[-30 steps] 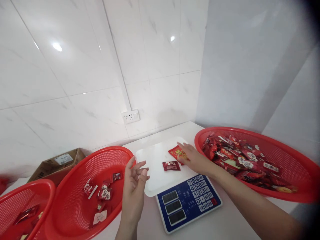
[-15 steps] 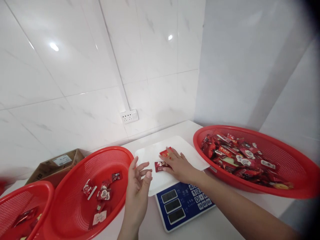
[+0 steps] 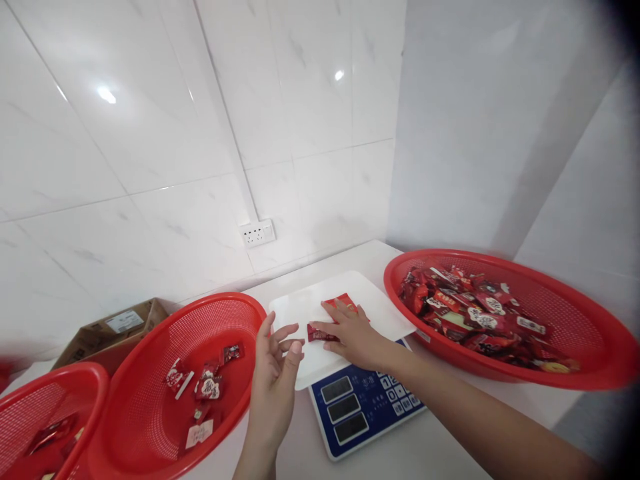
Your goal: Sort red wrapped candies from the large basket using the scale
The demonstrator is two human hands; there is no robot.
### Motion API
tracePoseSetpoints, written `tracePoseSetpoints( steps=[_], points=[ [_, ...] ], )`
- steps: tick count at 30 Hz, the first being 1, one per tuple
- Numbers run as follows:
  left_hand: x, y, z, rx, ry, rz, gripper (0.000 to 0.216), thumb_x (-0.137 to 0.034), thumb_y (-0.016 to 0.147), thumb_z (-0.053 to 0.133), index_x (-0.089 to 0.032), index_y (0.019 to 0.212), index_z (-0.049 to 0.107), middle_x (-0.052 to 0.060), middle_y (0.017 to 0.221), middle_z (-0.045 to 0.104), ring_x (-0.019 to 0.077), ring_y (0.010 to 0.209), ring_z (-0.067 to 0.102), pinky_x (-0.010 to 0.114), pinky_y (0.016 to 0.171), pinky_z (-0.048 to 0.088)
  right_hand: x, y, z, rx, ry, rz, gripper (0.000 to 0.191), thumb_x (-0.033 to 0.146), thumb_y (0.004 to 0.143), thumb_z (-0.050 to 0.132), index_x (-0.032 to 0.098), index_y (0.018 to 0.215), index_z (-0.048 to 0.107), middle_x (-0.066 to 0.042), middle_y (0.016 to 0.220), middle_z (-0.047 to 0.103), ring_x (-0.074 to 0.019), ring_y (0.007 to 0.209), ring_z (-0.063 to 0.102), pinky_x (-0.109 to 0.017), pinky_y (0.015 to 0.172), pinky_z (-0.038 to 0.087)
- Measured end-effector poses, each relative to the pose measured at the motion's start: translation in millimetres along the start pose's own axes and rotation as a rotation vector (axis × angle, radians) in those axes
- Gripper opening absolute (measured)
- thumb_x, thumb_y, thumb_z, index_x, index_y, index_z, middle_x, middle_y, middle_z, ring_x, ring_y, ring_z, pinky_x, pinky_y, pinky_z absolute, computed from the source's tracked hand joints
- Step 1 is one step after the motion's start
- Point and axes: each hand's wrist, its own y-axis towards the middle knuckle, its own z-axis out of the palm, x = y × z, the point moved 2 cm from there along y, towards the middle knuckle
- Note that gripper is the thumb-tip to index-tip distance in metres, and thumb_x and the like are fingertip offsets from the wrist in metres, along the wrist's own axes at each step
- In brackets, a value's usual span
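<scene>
Right hand (image 3: 353, 333) lies flat with fingers spread, pressing on two red candy packets (image 3: 342, 302). Left hand (image 3: 275, 363) is open and holds nothing.
The packets sit near the left edge of the white tray (image 3: 300, 307) on the scale (image 3: 360, 407). The left hand is cupped just beside that edge. I think flat, gentle fingers would keep both packets together. They look small, shiny and crinkly.

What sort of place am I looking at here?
Probably a small sweet-packing or sorting room: a weighing scale on a white counter, big red baskets of wrapped sweets, and plain tiled walls.
</scene>
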Motion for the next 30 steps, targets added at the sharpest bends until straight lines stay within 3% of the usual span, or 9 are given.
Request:
tracePoseSetpoints(
  steps=[3,7,12,14,16,19,21,26,30],
  points=[
    [0.3,0.7,-0.1,0.002,0.002,-0.005,0.062,-0.045,0.083,0.053,-0.028,0.134,0.023,0.011,0.118,0.054,0.0207,0.099,0.058,0.039,0.083,0.048,1.6,-1.8,-1.8,0.055,0.02,-0.064,0.045,0.035,0.084,0.049,0.038,0.129,0.045,-0.005,0.149,0.027,-0.0335,0.136,0.015,-0.059,0.102,0.015],
    [-0.2,1.0,0.6,0.013,0.008,-0.018,0.062,-0.045,0.083,0.052,-0.028,0.135,0.023,0.011,0.119,0.054,0.0202,0.099,0.058,0.038,0.083,0.048,6.2,0.4,1.6,-0.03,-0.057,-0.004,0.048,0.036,0.084,0.05,0.029,0.131,0.045,-0.009,0.144,0.036,-0.0332,0.133,0.025,-0.056,0.101,0.021],
    [-1.3,0.6,-0.7,0.013,0.028,-0.019,0.063,-0.046,0.082,0.053,-0.028,0.135,0.024,0.011,0.116,0.056,0.0203,0.094,0.06,0.039,0.082,0.049,3.1,-0.3,-5.5,-0.104,-0.02,-0.01,0.054,0.043,0.084,0.049,0.021,0.134,0.042,-0.011,0.148,0.028,-0.0305,0.135,0.019,-0.047,0.104,0.025],
    [-1.3,1.3,-2.1,0.004,0.033,-0.019,0.064,-0.047,0.081,0.054,-0.029,0.135,0.025,0.01,0.115,0.057,0.0203,0.094,0.06,0.039,0.081,0.049,-15.8,-3.3,-21.3,-0.139,-0.057,0.067,0.052,0.043,0.087,0.043,0.024,0.135,0.039,-0.007,0.148,0.028,-0.0258,0.135,0.02,-0.04,0.104,0.027],
    [-0.8,2.2,-3.0,0.001,0.033,-0.026,0.064,-0.047,0.081,0.054,-0.029,0.135,0.025,0.01,0.115,0.057,0.0204,0.094,0.06,0.038,0.081,0.049,-46.6,-8.9,-41.8,-0.169,-0.141,0.238,0.047,0.04,0.09,0.037,0.024,0.135,0.039,-0.007,0.143,0.037,-0.0231,0.131,0.03,-0.036,0.102,0.031],
    [0.7,3.4,-2.0,0.009,0.038,-0.045,0.064,-0.049,0.08,0.054,-0.028,0.134,0.026,0.01,0.115,0.057,0.0207,0.094,0.06,0.038,0.081,0.049,-98.5,-21.3,-68.3,-0.167,-0.204,0.467,0.039,0.03,0.09,0.036,0.013,0.122,0.053,-0.02,0.122,0.053,-0.0319,0.112,0.049,-0.043,0.085,0.042],
    [2.0,3.4,0.0,0.022,0.049,-0.054,0.064,-0.049,0.08,0.054,-0.029,0.134,0.025,0.01,0.116,0.057,0.0207,0.094,0.06,0.038,0.082,0.049,-125.9,-29.1,-76.6,-0.134,-0.235,0.558,0.037,0.03,0.088,0.042,0.01,0.115,0.057,-0.024,0.117,0.054,-0.0359,0.106,0.052,-0.045,0.08,0.042],
    [4.2,1.9,3.9,0.053,0.078,-0.08,0.066,-0.049,0.08,0.053,-0.029,0.136,0.023,0.009,0.115,0.057,0.0203,0.095,0.059,0.039,0.085,0.047,-154.6,-38.1,-68.2,-0.007,-0.205,0.579,0.032,0.037,0.081,0.054,0.013,0.099,0.067,-0.021,0.103,0.06,-0.0326,0.086,0.062,-0.039,0.07,0.045],
    [2.7,0.3,5.6,0.062,0.076,-0.09,0.069,-0.051,0.078,0.056,-0.026,0.135,0.026,0.011,0.112,0.06,0.0212,0.091,0.061,0.04,0.085,0.046,-157.7,-38.3,-60.2,-0.043,-0.146,0.489,0.017,0.012,0.073,0.057,0.013,0.084,0.07,-0.015,0.099,0.062,-0.0251,0.084,0.063,-0.03,0.073,0.044]
  ],
)
